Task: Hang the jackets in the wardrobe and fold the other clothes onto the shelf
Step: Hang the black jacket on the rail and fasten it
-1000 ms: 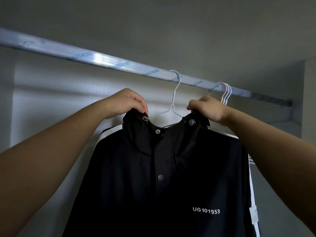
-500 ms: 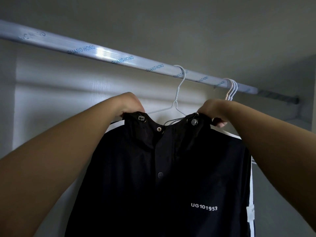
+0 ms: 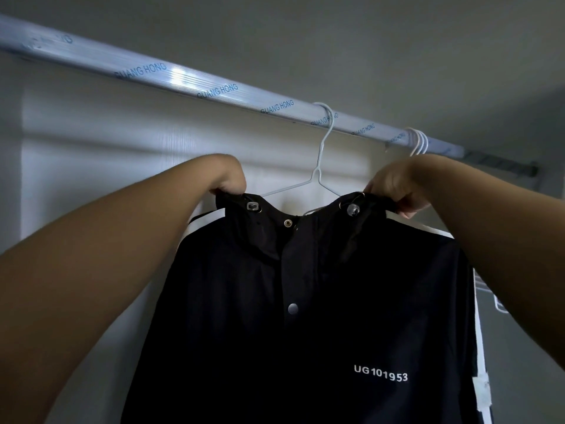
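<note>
Jacket (image 3: pixel 305 316), black w/ white print "UG101953" low on the chest, hangs front-on inside the wardrobe on a white wire hanger (image 3: pixel 320 160), whose hook sits over the rail (image 3: pixel 183 82). Hanger's wire shoulders run down into the collar opening. Collar is spread wide btwn the 2 hands. Left hand (image 3: pixel 229 180) grips the collar's left end, wrist bent down, fingers curled over the edge & mostly hidden behind the cloth. Right hand (image 3: pixel 394 191) pinches the collar's right end, fingers curled round the fabric just beside a round snap (image 3: pixel 352 209). Hands are well apart, 1 each side of the hanger neck, both clamped on the collar. Front placket is closed, w/ 1 snap (image 3: pixel 287 222) at the throat & another (image 3: pixel 292 308) lower down. White stripe (image 3: pixel 480 332) runs down the jacket's right edge w/ a white tag (image 3: pixel 483 390) near it; can't tell if that's the sleeve. Rail slopes across the view from upper left to right, wrapped in clear film printed "GUANG HONG" in blue; its far right end (image 3: pixel 501 162) is bare, darker metal. Cluster of more white hanger hooks (image 3: pixel 417 142) sits on the rail just above the right hand. White back panel (image 3: pixel 91 163) stands behind, grey top panel (image 3: pixel 305 41) above
</note>
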